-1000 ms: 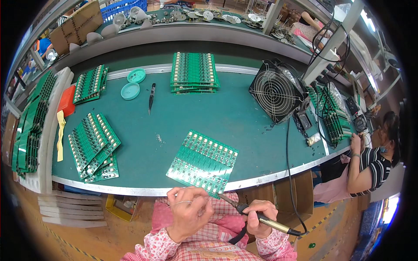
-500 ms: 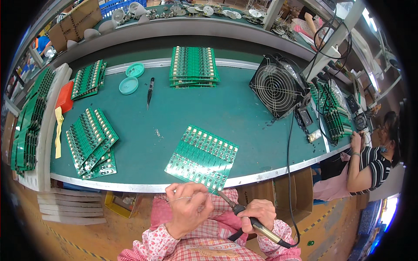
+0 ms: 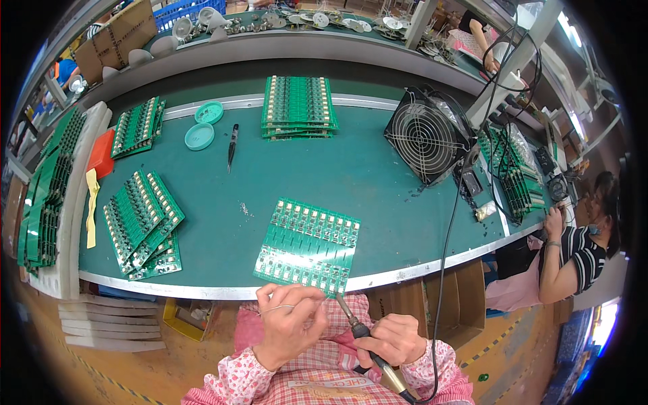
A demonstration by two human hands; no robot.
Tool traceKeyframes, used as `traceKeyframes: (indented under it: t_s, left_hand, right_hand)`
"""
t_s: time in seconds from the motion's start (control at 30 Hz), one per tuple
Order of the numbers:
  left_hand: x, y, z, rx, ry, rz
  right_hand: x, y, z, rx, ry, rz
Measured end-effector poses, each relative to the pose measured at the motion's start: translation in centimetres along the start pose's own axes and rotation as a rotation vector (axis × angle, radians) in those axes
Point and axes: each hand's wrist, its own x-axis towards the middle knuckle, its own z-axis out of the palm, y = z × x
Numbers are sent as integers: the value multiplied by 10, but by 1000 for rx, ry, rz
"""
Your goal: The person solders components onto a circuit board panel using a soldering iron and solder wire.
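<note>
At bench edge [image 3: 189,291], board [image 3: 308,246] straighter

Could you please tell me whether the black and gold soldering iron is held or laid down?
Held: the right hand grips the soldering iron, its metal tip pointing toward the green rectangular circuit board.

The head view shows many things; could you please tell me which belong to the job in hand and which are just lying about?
In the job:
thin wire in the left hand
soldering iron in the right hand
circuit board by the iron's tip

Apparently just lying about:
black pointed tool
teal round dishes
yellow strip
</note>
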Motion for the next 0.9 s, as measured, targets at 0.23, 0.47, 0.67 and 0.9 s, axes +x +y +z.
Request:
traceKeyframes:
  t_s: [0.23,0.47,0.67,0.9]
  left_hand:
    - [-4,-4,2,-7,7,6]
    - [-2,-1,2,8,5,18]
    - [1,1,5,31,14,10]
    - [1,2,8,75,21,-4]
  right_hand:
    - [-2,4,-4,117,103,95]
    - [-2,-2,-5,177,142,215]
    - [0,0,0,218,153,214]
    - [-1,3,4,228,181,188]
